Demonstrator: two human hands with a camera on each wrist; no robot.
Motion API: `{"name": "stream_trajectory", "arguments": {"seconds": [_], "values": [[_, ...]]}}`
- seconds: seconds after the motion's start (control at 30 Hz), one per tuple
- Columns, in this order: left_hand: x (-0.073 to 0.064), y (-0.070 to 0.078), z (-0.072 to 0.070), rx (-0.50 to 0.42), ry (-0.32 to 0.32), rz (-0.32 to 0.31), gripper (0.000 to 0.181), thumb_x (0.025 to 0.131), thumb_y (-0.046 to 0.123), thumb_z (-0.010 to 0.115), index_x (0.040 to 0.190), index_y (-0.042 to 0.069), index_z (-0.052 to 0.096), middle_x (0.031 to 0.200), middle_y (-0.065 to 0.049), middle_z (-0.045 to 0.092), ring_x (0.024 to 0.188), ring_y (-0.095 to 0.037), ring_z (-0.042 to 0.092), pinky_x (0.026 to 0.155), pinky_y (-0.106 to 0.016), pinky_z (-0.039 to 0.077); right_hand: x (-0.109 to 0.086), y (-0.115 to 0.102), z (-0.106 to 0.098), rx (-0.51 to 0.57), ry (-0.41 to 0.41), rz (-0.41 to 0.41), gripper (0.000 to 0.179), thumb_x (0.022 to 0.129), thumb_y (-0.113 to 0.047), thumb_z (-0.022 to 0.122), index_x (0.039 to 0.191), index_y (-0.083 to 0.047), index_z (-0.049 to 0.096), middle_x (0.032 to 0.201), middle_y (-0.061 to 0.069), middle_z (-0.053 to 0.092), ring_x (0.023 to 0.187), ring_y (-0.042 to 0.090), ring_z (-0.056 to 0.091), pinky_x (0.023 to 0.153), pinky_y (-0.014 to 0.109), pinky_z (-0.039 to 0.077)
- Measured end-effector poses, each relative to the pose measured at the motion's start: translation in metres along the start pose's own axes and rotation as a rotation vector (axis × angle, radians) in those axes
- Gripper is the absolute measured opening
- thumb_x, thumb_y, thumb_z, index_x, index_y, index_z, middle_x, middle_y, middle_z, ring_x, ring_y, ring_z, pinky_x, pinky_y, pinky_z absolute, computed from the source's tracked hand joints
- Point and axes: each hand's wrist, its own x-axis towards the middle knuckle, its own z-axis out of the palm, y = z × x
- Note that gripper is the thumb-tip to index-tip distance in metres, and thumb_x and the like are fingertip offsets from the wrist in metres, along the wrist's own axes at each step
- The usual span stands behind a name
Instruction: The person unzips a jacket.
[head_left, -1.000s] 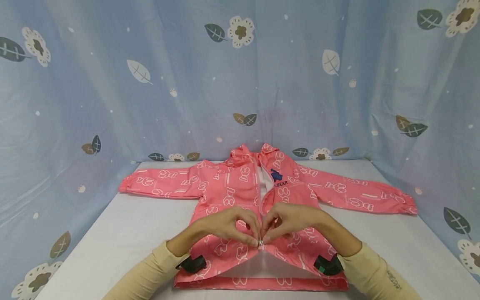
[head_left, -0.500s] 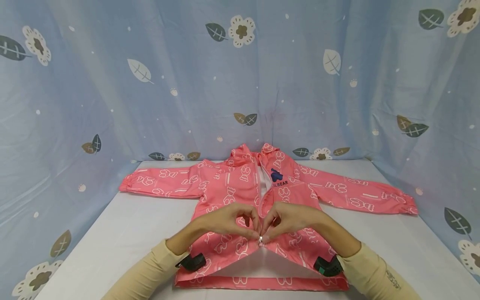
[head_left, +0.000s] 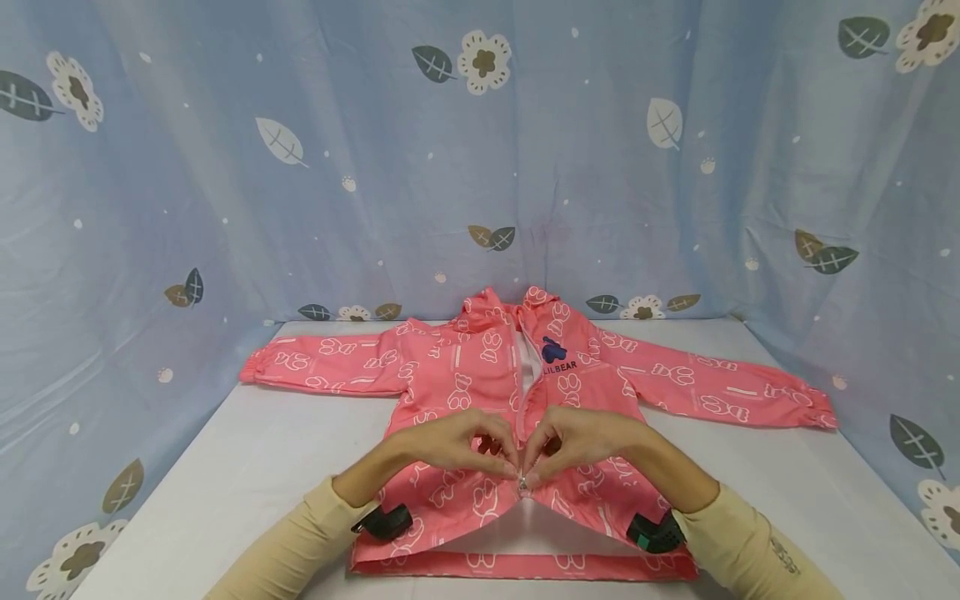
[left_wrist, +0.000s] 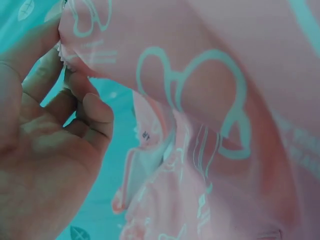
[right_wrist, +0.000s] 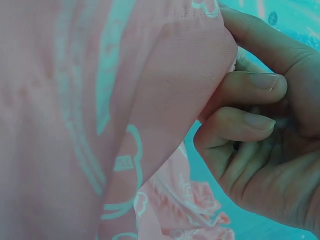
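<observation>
A pink child's jacket (head_left: 480, 367) with white bear outlines lies front up, its sleeves spread to both sides. My left hand (head_left: 459, 443) pinches the left front edge low down at the zipper, thumb and fingertips meeting there. Facing it, my right hand (head_left: 585, 442) pinches the right front edge at the same spot. A small silver zipper slider (head_left: 522, 483) shows between the fingertips. The front hem is lifted there, baring the pale lining. In the left wrist view, the zipper teeth (left_wrist: 62, 54) run along the held edge. Fabric partly hides the right fingertips in the right wrist view.
The jacket rests on a white-covered table (head_left: 202, 492). A blue curtain (head_left: 375, 183) with leaves and flowers stands behind and at both sides. Above the slider, the two fronts part towards the collar (head_left: 540, 297). Black wrist devices (head_left: 390, 523) sit close over the lower jacket.
Both hands stay together at the zipper and have shifted only slightly upward from a second ago. The jacket's fronts and sleeves keep their places.
</observation>
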Motion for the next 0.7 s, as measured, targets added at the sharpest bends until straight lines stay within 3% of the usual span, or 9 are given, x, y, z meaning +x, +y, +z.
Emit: {"name": "stream_trajectory", "arguments": {"seconds": [0.2, 0.57, 0.7], "values": [[0.0017, 0.0009, 0.0023, -0.001, 0.012, 0.013, 0.008, 0.094, 0.023, 0.066, 0.099, 0.019, 0.071, 0.091, 0.004, 0.063, 0.081, -0.002, 0.05, 0.073, -0.02, 0.047, -0.0008, 0.0013, 0.0007, 0.015, -0.015, -0.024, 0.017, 0.091, -0.019, 0.07, 0.097, -0.005, 0.077, 0.067, 0.017, 0.061, 0.054, -0.001, 0.034, 0.05, 0.015, 0.027], [0.0032, -0.0006, 0.0054, 0.035, 0.051, 0.06, 0.009, 0.095, 0.024, 0.065, 0.098, 0.018, 0.07, 0.089, 0.004, 0.062, 0.082, -0.002, 0.049, 0.073, -0.02, 0.048, 0.0001, 0.0013, 0.0012, 0.055, -0.041, -0.043, 0.017, 0.091, -0.015, 0.07, 0.097, 0.0, 0.076, 0.074, 0.021, 0.066, 0.055, -0.002, 0.036, 0.05, 0.015, 0.029], [0.0021, -0.0039, 0.0017, 0.045, 0.12, 0.082, 0.008, 0.096, 0.022, 0.063, 0.098, 0.018, 0.07, 0.086, 0.003, 0.061, 0.075, -0.005, 0.049, 0.067, -0.02, 0.046, 0.0011, -0.0015, 0.005, 0.037, -0.086, -0.026, 0.017, 0.09, -0.017, 0.071, 0.095, -0.002, 0.077, 0.07, 0.019, 0.065, 0.055, -0.002, 0.034, 0.05, 0.015, 0.028]]}}
